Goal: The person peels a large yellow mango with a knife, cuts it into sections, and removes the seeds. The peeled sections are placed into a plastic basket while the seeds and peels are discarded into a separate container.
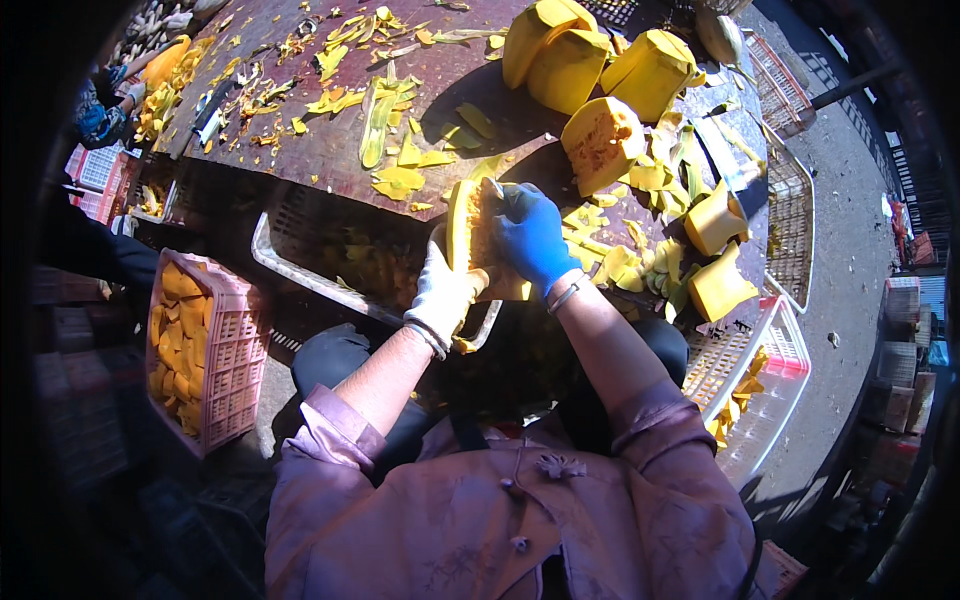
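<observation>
My left hand (444, 292), in a white glove, grips a peeled yellow squash piece (458, 229) from its outer side. The piece stands on edge over the table's front edge, its seedy orange hollow facing right. My right hand (532, 234), in a blue glove, is curled at that hollow. A small metal tool (492, 188) shows at its fingers; the rest of it is hidden by the glove. Beyond my right hand, a cut squash chunk (600, 146) shows its seed cavity. Peeled squash pieces (570, 67) stand behind it.
Peel strips (382, 120) litter the wooden table (300, 161). Two squash pieces (720, 285) lie at its right edge. A pink crate (236, 360) of squash stands left, another crate (780, 397) right. Below the edge sits a peel-filled crate (322, 289). Another person's gloved hand (135, 94) works far left.
</observation>
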`<action>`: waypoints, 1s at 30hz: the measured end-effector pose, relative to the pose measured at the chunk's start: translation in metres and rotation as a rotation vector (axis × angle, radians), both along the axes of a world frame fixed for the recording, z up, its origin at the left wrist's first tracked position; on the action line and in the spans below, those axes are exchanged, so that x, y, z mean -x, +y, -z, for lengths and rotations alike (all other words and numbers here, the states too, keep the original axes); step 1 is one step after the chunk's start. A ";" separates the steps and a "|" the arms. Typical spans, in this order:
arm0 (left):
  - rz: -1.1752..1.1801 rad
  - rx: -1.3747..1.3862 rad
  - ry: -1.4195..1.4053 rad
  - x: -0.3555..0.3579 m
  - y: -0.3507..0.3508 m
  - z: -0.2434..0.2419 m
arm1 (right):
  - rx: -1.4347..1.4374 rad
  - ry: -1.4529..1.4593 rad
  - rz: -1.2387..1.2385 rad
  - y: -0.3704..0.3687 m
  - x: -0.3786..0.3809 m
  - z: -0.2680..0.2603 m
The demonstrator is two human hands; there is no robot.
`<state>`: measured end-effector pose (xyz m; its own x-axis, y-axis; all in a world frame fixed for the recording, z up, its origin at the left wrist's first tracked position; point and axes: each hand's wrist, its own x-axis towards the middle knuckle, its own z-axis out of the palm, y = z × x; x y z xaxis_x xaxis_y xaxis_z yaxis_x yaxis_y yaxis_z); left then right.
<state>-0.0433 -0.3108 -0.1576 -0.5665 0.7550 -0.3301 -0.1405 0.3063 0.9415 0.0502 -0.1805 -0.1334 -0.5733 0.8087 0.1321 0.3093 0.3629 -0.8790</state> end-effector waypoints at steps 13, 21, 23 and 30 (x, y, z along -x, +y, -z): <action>-0.029 -0.020 -0.339 0.012 0.020 -0.029 | 0.091 0.213 -0.275 0.004 -0.002 -0.007; -0.204 0.034 -0.688 0.005 0.039 -0.083 | -0.107 0.087 -0.069 0.002 -0.009 -0.004; -0.026 0.014 -0.448 0.011 0.031 -0.051 | -0.106 0.073 0.000 0.010 -0.002 -0.001; 0.101 -0.005 -0.336 0.026 0.026 -0.018 | -0.035 0.023 -0.211 0.007 0.004 -0.010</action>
